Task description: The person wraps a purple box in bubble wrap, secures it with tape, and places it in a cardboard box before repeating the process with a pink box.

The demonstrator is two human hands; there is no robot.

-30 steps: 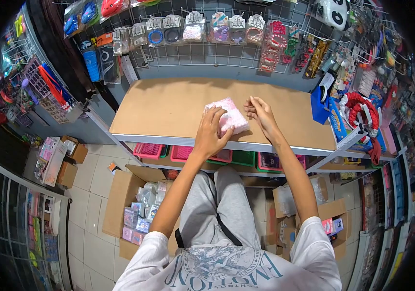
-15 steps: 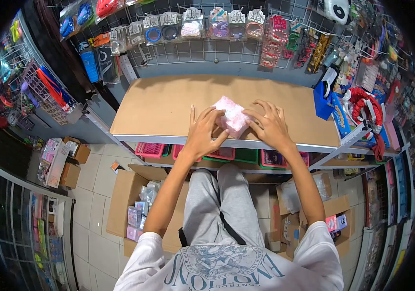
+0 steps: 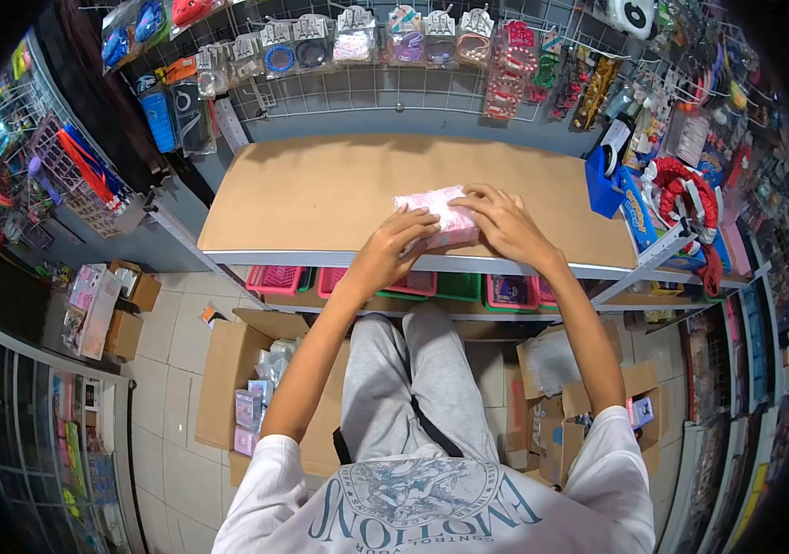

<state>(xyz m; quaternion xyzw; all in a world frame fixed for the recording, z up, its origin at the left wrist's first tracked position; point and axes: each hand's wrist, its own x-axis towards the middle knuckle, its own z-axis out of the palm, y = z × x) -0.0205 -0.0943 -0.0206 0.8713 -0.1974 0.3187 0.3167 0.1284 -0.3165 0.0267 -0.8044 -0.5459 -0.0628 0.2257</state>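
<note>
A small box-shaped packet with a pink-and-white patterned covering [image 3: 441,205] is near the front edge of the brown-covered shelf [image 3: 321,180]. My left hand [image 3: 396,247] grips its near left side, fingers curled over it and the thumb mostly hidden. From the other side, my right hand [image 3: 502,224] holds the right end, with bent fingers lying across its top. Both palms face down, and the packet's near right part is partly covered by my hands.
Hair ties and other packaged accessories hang on a wire grid [image 3: 321,102] behind the shelf. A blue holder [image 3: 605,189] stands at its right end. Below are pink baskets [image 3: 274,279] and a green basket [image 3: 458,286]. Open cardboard boxes [image 3: 219,374] flank my legs.
The packet has turned so its long side lies more nearly along the shelf edge. My right fingers have moved further over its top, and my left fingers have drawn closer together.
</note>
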